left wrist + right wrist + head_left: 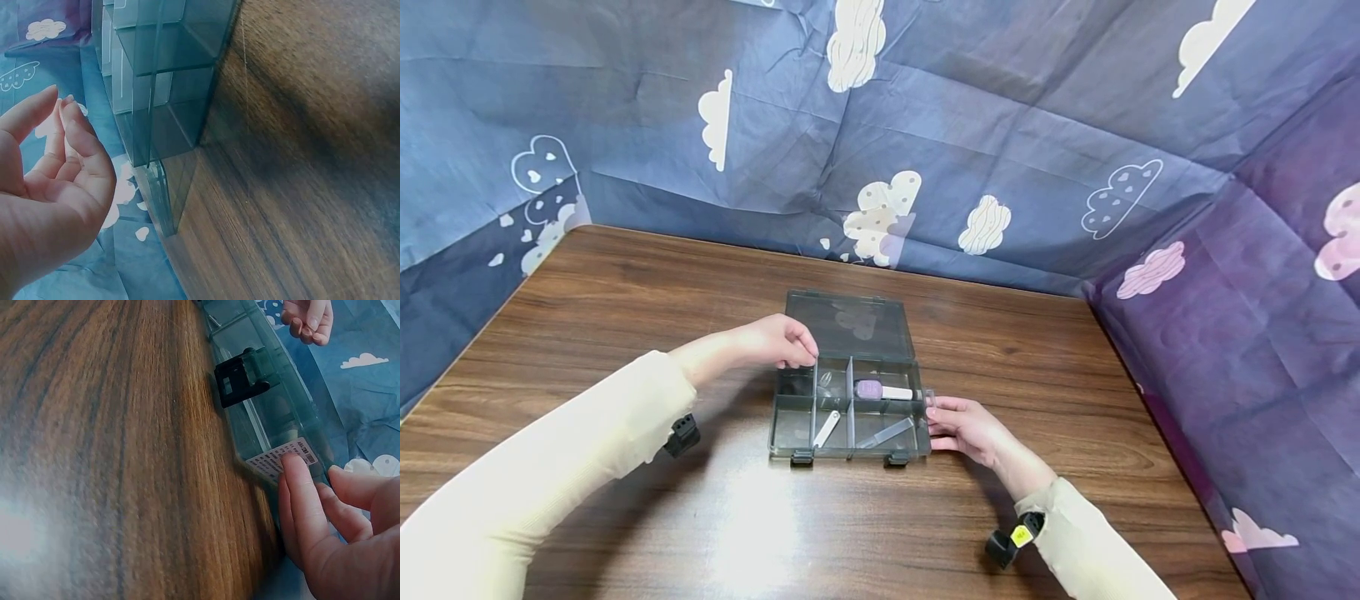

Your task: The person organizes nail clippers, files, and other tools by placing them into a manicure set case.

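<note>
A grey see-through compartment box (847, 454) stands on the table with its lid (850, 327) laid back. Inside lie a purple polish bottle (869, 390) with a white cap, nail clippers (827, 428), a pale flat strip (886, 433), and small clear pieces (825, 380). Above the rear left compartments, my left hand (778, 341) has thumb and fingertips drawn together; whether they pinch something tiny is unclear. My right hand (968, 429) rests on the box's right wall, relaxed fingers covering part of a printed label (265, 465) and the thumb near the upper edge.
Two dark latches hang on the box's front, one left (802, 457) and one right (896, 458). The brown wood table (685, 275) meets a blue cloud-print cloth (775, 200) at the back and a purple one (1210, 333) on the right.
</note>
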Demonstrator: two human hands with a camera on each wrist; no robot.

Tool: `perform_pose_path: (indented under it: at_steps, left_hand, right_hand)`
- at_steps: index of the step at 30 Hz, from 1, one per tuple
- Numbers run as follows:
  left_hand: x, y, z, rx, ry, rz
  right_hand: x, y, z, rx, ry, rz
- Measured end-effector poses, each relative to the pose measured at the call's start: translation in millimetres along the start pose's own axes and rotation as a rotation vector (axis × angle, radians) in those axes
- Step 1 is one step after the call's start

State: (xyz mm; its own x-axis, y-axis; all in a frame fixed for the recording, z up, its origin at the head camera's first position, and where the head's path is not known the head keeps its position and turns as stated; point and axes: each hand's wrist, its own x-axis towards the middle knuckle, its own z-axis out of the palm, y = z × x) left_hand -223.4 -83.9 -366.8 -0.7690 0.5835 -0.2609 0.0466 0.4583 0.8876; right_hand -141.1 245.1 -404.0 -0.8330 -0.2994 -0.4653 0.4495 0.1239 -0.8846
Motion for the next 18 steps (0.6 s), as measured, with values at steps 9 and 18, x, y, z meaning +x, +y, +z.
perform_pose_path:
  at_steps: [9, 18]
  left_hand:
    - [-5.5, -6.1, -5.0, -0.026, 0.020, -0.016]
    - [-22.4, -18.5, -8.1, 0.016, 0.132, -0.023]
  right_hand:
    - [3, 1, -1, -0.004, 0.005, 0.006]
    - [2, -8, -2, -0.205, 0.221, -0.065]
